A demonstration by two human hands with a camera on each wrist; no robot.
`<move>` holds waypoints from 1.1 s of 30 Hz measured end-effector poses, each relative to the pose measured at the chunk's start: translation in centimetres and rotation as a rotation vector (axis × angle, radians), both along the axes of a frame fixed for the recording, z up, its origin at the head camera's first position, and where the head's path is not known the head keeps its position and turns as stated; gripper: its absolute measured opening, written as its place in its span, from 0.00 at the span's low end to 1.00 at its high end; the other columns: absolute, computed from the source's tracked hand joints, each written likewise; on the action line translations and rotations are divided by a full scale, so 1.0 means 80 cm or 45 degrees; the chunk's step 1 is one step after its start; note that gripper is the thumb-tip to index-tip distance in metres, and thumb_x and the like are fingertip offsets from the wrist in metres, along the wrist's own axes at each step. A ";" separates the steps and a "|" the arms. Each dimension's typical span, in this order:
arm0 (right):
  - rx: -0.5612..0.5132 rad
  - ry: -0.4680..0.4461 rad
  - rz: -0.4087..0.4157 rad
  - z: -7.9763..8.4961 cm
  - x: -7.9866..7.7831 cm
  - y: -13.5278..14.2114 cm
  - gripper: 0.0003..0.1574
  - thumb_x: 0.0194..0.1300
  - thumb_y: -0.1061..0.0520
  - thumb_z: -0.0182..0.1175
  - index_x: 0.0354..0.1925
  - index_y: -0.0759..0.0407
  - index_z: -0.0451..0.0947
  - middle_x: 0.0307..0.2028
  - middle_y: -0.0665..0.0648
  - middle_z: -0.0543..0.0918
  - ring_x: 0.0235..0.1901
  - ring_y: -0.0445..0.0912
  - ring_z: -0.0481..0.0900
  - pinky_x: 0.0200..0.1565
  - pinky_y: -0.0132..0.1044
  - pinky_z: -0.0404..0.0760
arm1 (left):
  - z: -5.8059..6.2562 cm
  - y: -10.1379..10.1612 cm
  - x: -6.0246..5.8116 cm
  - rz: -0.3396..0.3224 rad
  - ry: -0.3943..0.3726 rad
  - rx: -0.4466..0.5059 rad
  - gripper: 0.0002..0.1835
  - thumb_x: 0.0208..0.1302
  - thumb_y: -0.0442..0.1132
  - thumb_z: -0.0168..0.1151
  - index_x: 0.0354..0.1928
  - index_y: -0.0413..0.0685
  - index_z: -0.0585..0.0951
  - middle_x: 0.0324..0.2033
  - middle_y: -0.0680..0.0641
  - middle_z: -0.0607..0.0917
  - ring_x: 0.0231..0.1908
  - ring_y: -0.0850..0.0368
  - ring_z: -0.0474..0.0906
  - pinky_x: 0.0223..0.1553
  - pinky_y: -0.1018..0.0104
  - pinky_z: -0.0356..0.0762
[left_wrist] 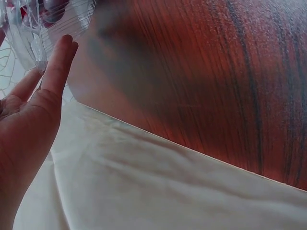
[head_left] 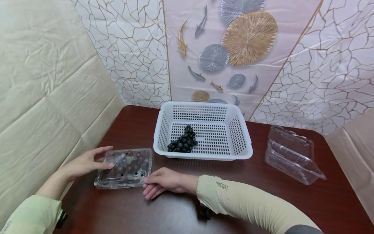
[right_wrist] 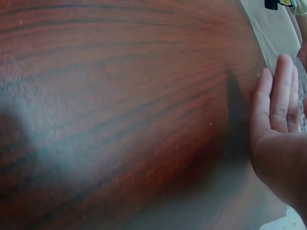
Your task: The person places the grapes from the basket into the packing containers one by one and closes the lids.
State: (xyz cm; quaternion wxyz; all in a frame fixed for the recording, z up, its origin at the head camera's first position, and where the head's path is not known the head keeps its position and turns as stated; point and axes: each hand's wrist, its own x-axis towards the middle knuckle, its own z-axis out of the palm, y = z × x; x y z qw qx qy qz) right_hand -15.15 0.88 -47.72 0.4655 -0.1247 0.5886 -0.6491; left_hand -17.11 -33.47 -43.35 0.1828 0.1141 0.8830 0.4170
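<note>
A clear plastic box with dark, round grapes inside stands at the left of the table, its lid with small holes lying over the fruit. My left hand holds the box's left side, thumb over the lid and a finger at the far left corner. In the left wrist view the fingers stretch up along the box's clear wall. At the front right corner, my right hand pinches the rim with its thumb; its other fingers extend fairly straight in the right wrist view.
A white perforated basket stands behind the hands, with a bunch of black grapes at its left. An open clear plastic box lies at the right of the dark wooden table. Cloth walls border the table.
</note>
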 end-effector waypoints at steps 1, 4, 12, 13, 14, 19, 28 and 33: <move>-0.004 -0.006 -0.013 0.000 0.001 -0.001 0.18 0.82 0.57 0.57 0.45 0.73 0.81 0.38 0.71 0.90 0.36 0.53 0.93 0.50 0.51 0.92 | 0.000 0.000 0.000 0.005 0.001 0.009 0.43 0.71 0.44 0.72 0.80 0.35 0.63 0.73 0.29 0.73 0.69 0.23 0.71 0.54 0.76 0.76; -0.017 -0.008 -0.064 -0.001 0.006 -0.004 0.14 0.81 0.58 0.58 0.41 0.68 0.82 0.34 0.67 0.91 0.33 0.48 0.92 0.49 0.49 0.92 | 0.001 0.000 0.000 0.016 0.001 0.030 0.43 0.72 0.44 0.71 0.81 0.35 0.62 0.74 0.28 0.70 0.70 0.24 0.71 0.54 0.77 0.76; -0.010 0.029 -0.158 0.000 0.017 -0.008 0.13 0.79 0.60 0.57 0.39 0.68 0.82 0.32 0.68 0.90 0.28 0.44 0.90 0.46 0.44 0.93 | 0.015 -0.008 0.001 0.049 -0.180 0.159 0.43 0.78 0.43 0.64 0.81 0.27 0.54 0.72 0.21 0.67 0.64 0.43 0.79 0.55 0.64 0.87; -0.009 0.030 -0.162 0.000 0.018 -0.008 0.13 0.80 0.60 0.57 0.39 0.68 0.82 0.33 0.70 0.90 0.29 0.44 0.90 0.46 0.45 0.93 | 0.016 -0.010 0.001 0.054 -0.244 0.184 0.43 0.79 0.43 0.63 0.81 0.26 0.52 0.72 0.21 0.67 0.63 0.43 0.80 0.55 0.60 0.88; -0.009 0.030 -0.165 0.000 0.018 -0.008 0.13 0.80 0.60 0.57 0.40 0.68 0.82 0.35 0.72 0.90 0.29 0.45 0.91 0.47 0.46 0.92 | 0.018 -0.012 0.002 0.053 -0.308 0.199 0.44 0.80 0.43 0.62 0.80 0.25 0.51 0.72 0.21 0.68 0.62 0.43 0.81 0.55 0.57 0.89; -0.005 0.018 -0.162 -0.001 0.020 -0.008 0.14 0.81 0.59 0.58 0.41 0.70 0.83 0.39 0.75 0.89 0.31 0.47 0.92 0.48 0.48 0.92 | 0.022 -0.022 0.009 -0.025 -0.538 0.253 0.46 0.79 0.41 0.61 0.77 0.16 0.45 0.59 0.30 0.81 0.56 0.44 0.83 0.51 0.49 0.91; -0.015 0.016 -0.153 -0.003 0.020 -0.009 0.16 0.81 0.58 0.57 0.44 0.72 0.82 0.39 0.75 0.90 0.33 0.49 0.92 0.49 0.49 0.92 | 0.008 -0.039 0.020 -0.185 -0.668 0.470 0.48 0.76 0.29 0.61 0.76 0.18 0.36 0.49 0.42 0.80 0.50 0.47 0.86 0.53 0.43 0.89; -0.018 0.005 -0.154 -0.002 0.021 -0.008 0.16 0.81 0.58 0.57 0.46 0.74 0.82 0.38 0.73 0.90 0.31 0.45 0.91 0.49 0.48 0.92 | 0.004 -0.045 0.022 -0.235 -0.681 0.539 0.49 0.76 0.27 0.60 0.76 0.21 0.32 0.46 0.43 0.80 0.52 0.40 0.87 0.54 0.43 0.89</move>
